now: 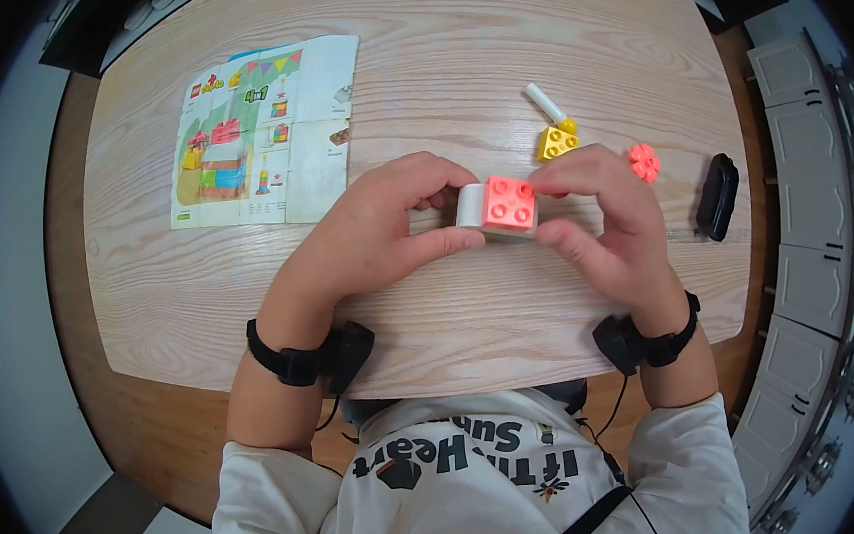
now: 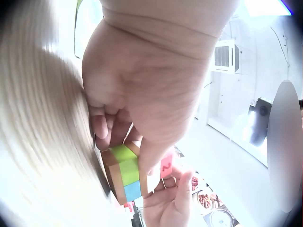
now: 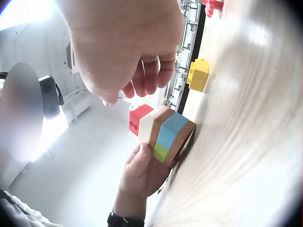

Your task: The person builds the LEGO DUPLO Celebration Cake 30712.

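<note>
- Block stack point(image 3: 171, 130), smooth-sided and layered in brown, blue, lime green and white, sits between a person's two hands, low at a pale, wood-grained worktop point(image 1: 472, 334).
- Left hand point(image 1: 363, 222) grasps the stack, its thumb on the white layer.
- Right hand point(image 1: 608, 208) is free of any grip, fingers loosely bent, just beside the coral-red brick point(image 1: 509, 203) that tops the stack with four round studs.
- Creased paper booklet point(image 1: 262, 139) carries the words "LEGO duplo" and "4in1"; "Heart" runs upside down across a white shirt point(image 1: 465, 495).
- Near the right hand lie a yellow studded brick point(image 1: 558, 143), a slim white rod point(image 1: 542, 100) and a petalled coral flower point(image 1: 645, 162).
- Wrist views alone reveal the numeral 2 on the red brick's side and the blue and green layers; only the head view shows the booklet's lettering.
</note>
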{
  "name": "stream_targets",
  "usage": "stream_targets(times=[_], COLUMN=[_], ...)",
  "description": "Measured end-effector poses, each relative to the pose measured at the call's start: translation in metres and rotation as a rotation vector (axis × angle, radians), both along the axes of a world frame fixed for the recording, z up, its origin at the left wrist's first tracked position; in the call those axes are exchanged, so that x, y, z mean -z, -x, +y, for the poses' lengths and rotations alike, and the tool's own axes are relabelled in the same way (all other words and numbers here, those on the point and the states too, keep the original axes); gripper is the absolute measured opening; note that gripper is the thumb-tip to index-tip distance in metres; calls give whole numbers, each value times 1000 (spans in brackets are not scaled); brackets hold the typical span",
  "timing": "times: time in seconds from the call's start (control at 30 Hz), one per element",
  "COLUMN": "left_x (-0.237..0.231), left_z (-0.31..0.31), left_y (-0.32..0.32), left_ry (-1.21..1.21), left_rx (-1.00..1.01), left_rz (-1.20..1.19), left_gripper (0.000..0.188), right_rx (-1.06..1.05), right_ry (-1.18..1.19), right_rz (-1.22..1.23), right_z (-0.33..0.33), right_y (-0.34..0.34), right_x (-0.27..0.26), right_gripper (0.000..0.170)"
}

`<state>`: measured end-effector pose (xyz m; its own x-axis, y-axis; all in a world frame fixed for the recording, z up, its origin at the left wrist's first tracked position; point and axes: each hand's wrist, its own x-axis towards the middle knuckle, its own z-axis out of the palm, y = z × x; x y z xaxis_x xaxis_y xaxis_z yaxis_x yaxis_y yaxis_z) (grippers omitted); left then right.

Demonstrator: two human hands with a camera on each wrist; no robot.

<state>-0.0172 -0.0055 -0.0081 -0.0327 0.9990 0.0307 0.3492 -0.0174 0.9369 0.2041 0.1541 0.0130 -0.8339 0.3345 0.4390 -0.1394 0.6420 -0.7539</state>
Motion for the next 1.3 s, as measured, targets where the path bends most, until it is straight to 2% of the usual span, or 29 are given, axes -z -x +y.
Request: stream_targets(times=[0.1,0.3,0.4,0.6,0.8,1.3], left_x=[-2,3,-4,-1,-3,-5], left_z=[0,2,2,-1,-1,0], left_y=[1,-5,-4,1,-1,0], left_ry=[85,23,81,-16,11,13], left_rx=[-52,-119,-87,-6,-15,4], left_rz=[4,-60,-68,8,-29,-1], left_gripper=[38,38,40,42,43,44], right_rx=[172,412,490,429,379,304], right_ry=[113,217,80,-85,-67,-193], right_rz=[30,-48,-174,-401,-428,-457], right_z=[6,15,19,19,19,20], right_y=[-6,-9,-8,-7,-7,-7], right_x=[7,10,10,14,13,21], right_gripper=[20,16,22,40,47,45])
